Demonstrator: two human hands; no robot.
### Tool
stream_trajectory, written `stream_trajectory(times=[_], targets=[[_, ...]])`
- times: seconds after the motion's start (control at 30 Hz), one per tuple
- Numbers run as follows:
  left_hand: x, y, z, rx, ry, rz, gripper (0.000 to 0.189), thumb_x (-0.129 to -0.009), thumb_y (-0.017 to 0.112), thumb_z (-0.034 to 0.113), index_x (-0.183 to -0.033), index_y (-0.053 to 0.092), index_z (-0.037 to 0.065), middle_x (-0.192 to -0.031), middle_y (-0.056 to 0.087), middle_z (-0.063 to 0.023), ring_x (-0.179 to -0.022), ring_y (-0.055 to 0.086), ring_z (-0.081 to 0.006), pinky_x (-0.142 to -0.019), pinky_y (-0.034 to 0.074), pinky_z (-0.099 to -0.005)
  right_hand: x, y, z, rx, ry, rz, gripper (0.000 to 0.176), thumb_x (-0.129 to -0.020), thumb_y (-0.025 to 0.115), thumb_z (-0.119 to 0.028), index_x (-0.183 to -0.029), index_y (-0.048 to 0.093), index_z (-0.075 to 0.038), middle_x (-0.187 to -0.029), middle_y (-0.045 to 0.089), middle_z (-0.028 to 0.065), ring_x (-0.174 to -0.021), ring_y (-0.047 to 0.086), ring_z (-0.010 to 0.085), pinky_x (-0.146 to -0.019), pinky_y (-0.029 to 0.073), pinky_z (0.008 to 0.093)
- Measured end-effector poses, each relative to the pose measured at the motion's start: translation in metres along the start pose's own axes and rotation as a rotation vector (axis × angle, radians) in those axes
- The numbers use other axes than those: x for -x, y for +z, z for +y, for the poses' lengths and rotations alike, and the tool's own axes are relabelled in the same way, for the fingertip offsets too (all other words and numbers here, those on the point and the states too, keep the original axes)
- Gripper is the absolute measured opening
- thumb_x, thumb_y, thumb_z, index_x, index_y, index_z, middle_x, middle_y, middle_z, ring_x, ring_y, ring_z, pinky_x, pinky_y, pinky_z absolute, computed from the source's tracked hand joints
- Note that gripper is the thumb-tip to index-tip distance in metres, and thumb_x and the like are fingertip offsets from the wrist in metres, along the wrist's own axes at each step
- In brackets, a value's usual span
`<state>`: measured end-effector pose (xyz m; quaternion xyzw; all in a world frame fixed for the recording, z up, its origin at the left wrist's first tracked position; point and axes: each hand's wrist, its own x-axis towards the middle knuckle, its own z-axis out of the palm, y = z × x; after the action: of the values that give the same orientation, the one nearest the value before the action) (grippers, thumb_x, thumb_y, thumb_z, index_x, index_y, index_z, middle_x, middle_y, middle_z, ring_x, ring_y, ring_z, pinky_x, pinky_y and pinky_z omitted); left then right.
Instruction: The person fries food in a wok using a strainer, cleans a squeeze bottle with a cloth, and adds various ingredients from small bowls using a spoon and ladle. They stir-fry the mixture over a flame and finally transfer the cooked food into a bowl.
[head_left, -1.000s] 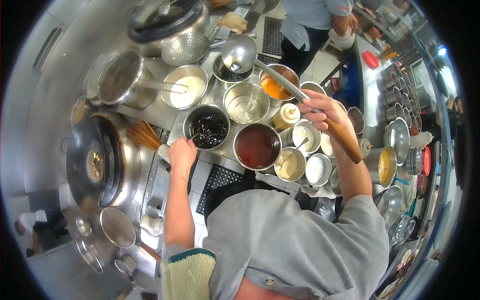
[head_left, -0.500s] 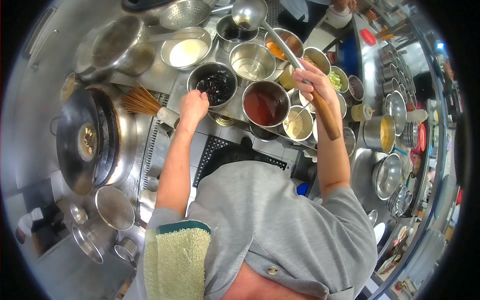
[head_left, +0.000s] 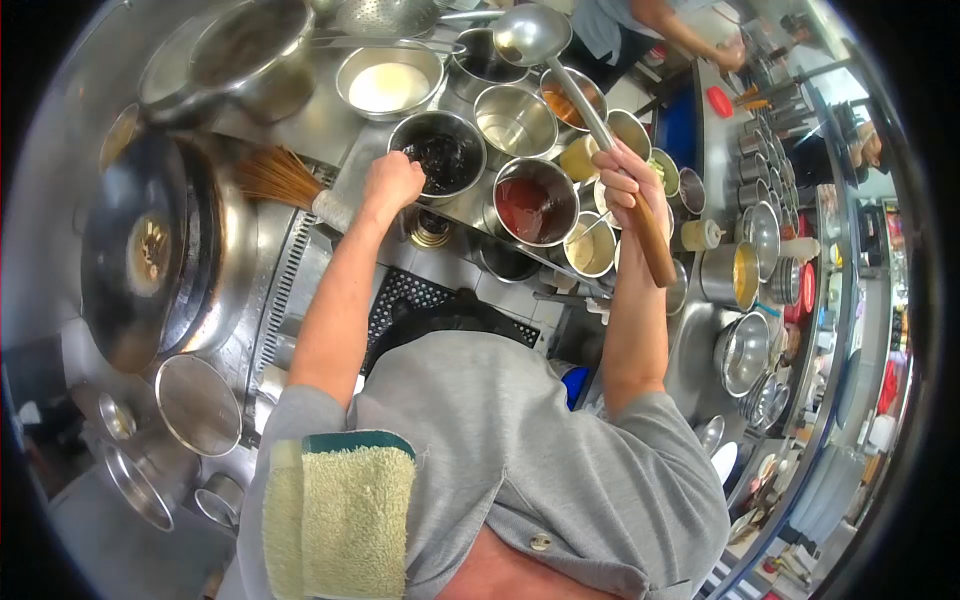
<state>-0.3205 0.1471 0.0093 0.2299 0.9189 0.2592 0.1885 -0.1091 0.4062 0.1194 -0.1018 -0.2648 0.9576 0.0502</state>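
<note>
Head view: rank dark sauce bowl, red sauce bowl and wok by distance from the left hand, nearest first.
1. dark sauce bowl: right at the left hand, by its knuckles.
2. red sauce bowl: to the hand's right, next bowl over.
3. wok: far left, tilted on the stove.

Steel wall (head_left: 75, 95), white-tiled floor (head_left: 452, 272), black mat (head_left: 403, 300), steel counter (head_left: 690, 365).

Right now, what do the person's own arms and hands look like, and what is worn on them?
The left hand and right hand are bare: no gloves, and no ring or watch that I can see. Both forearms are uncovered too. The short sleeves belong to a grey shirt. A pale yellow-green towel with a teal edge lies over the left shoulder.
</note>
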Motion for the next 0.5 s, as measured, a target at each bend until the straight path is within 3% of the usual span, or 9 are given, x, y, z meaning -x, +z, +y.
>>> stream_trajectory(times=[0.1, 0.2, 0.3, 0.33, 0.5], targets=[[-0.006, 0.013, -0.017, 0.166, -0.004, 0.008, 0.032, -0.085, 0.052, 0.022, -0.090, 0.068, -0.005, -0.096, 0.063, -0.0317, -0.097, 0.061, -0.0439, -0.087, 0.047, -0.0482, 0.019, 0.002, 0.005, -0.391, 0.085, -0.122, 0.011, -0.099, 0.036, -0.006, -0.106, 0.036, 0.003, -0.085, 0.040, 0.0065, -0.051, 0.042, 0.0051, -0.036, 0.038, 0.0181], [0.001, 0.017, -0.021, 0.232, -0.045, 0.095, 0.028, -0.085, 0.052, 0.020, -0.081, 0.068, -0.003, -0.081, 0.067, -0.0240, -0.074, 0.066, -0.0369, -0.067, 0.051, -0.0446, 0.042, 0.013, 0.010, -0.488, 0.121, -0.151, 0.023, -0.100, 0.034, -0.007, -0.119, 0.032, 0.007, -0.084, 0.038, 0.0063, -0.051, 0.042, 0.0059, -0.037, 0.038, 0.0187], [0.023, 0.003, -0.021, 0.795, -0.321, -0.128, 0.024, -0.088, 0.053, 0.021, -0.080, 0.061, 0.000, -0.054, 0.046, 0.0006, -0.047, 0.042, -0.0112, -0.043, 0.031, -0.0282, 0.064, 0.021, 0.009, -0.422, 0.148, -0.133, 0.027, -0.099, 0.033, -0.004, -0.124, 0.031, 0.006, -0.086, 0.037, 0.0073, -0.049, 0.040, 0.0032, -0.033, 0.036, 0.0160], [0.036, -0.003, -0.018, 0.927, -0.316, -0.191, 0.019, -0.093, 0.050, 0.018, -0.085, 0.055, 0.002, -0.058, 0.033, 0.0082, -0.047, 0.028, -0.0024, -0.041, 0.019, -0.0216, 0.070, 0.021, 0.009, -0.380, 0.150, -0.102, 0.027, -0.098, 0.035, -0.003, -0.124, 0.033, 0.005, -0.085, 0.037, 0.0069, -0.048, 0.039, 0.0016, -0.031, 0.035, 0.0145], [0.089, -0.026, -0.013, 1.122, -0.310, -0.174, 0.022, -0.097, 0.048, 0.019, -0.091, 0.055, -0.001, -0.060, 0.037, 0.0070, -0.046, 0.027, -0.0023, -0.041, 0.021, -0.0207, 0.093, 0.025, 0.006, -0.195, 0.238, -0.059, 0.039, -0.094, 0.042, -0.002, -0.132, 0.034, 0.003, -0.080, 0.039, 0.0043, -0.044, 0.036, -0.0003, -0.029, 0.032, 0.0138]])
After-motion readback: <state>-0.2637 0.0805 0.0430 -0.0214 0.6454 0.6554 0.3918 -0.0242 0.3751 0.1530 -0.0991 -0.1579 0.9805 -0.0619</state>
